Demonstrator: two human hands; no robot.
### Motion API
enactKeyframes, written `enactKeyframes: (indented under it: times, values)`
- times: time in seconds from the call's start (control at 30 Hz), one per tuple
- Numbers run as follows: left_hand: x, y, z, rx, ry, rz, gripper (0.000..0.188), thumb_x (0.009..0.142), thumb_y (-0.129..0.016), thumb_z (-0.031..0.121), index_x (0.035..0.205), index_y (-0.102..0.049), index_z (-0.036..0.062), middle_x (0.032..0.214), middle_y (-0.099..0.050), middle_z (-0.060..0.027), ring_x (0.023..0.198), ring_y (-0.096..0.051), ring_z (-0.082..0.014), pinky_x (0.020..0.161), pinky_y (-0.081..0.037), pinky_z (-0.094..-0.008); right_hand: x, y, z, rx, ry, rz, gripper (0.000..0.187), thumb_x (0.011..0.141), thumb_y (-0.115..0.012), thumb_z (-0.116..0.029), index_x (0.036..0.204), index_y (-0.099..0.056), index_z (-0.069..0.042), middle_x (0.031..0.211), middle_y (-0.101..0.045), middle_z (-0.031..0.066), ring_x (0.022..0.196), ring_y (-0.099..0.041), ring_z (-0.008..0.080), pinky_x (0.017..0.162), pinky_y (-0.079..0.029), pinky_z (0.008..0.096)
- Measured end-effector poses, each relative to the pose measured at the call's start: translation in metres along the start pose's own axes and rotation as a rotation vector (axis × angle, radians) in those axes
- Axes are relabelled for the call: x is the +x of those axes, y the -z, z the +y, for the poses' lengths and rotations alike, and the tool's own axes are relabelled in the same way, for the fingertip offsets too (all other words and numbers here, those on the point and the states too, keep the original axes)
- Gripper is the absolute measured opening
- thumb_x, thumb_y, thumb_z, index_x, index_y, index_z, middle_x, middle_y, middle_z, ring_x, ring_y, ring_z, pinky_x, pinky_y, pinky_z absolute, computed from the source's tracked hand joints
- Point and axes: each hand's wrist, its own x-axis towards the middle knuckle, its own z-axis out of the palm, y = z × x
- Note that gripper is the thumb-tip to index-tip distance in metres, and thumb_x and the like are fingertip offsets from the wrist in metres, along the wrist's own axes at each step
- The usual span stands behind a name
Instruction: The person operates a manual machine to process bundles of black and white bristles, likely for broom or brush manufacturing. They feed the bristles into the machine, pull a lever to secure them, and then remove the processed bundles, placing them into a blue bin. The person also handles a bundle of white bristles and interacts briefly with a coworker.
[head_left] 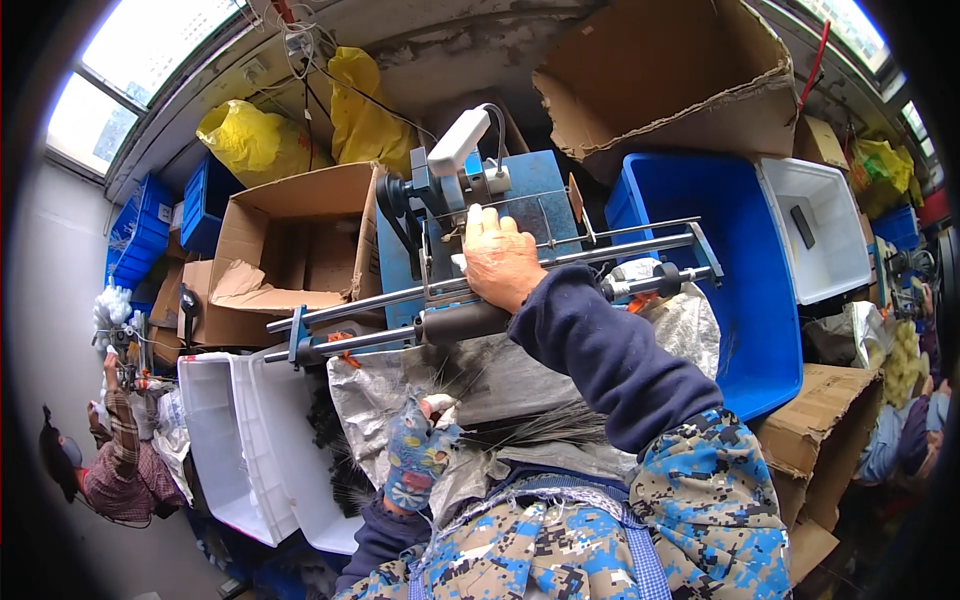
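Note:
A small bench machine with a blue base plate (540,180) stands in front of me, with a white-topped head (460,140) and a black belt pulley on its left. My right hand (500,258) reaches over the metal rails (590,257) to the machine. Its fingers stretch up below the head, white covering on a fingertip and the thumb; the spot under them is hidden. Lower down, my left hand (418,450), in a blue patterned covering, is closed over my lap beside thin dark strands (545,425). A few strands seem to come from its fingertips.
A white crate (245,450) and an open cardboard box (300,235) stand left. To the right are a deep blue bin (745,290), a white tray (820,235) and cardboard. A pale sheet (690,330) hangs below the rails. Other people work at both sides.

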Motion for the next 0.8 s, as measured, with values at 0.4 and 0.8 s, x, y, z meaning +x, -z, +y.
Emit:
enactKeyframes:
  times: [0.4,0.8]
  values:
    - [-0.007,0.008,-0.017,-0.611,0.450,0.222,0.024,0.080,-0.058,0.003,0.103,-0.052,-0.0019,0.074,-0.062,-0.0082,0.050,-0.050,-0.0065,0.045,-0.039,-0.0181,0.003,0.058,0.087,-0.305,0.002,0.171,0.037,0.068,-0.066,-0.017,0.101,-0.056,-0.003,0.101,-0.050,0.0081,0.095,-0.046,0.0241,0.075,-0.036,0.0375]
    - [0.004,0.035,-0.010,-0.626,0.200,0.306,0.021,0.085,-0.052,0.013,0.096,-0.055,-0.0061,0.070,-0.062,-0.0098,0.044,-0.047,-0.0061,0.042,-0.036,-0.0179,-0.115,0.109,0.042,0.002,0.292,-0.179,0.028,0.064,-0.060,0.003,0.092,-0.059,-0.003,0.078,-0.061,0.0090,0.072,-0.053,0.0223,0.065,-0.038,0.0342]
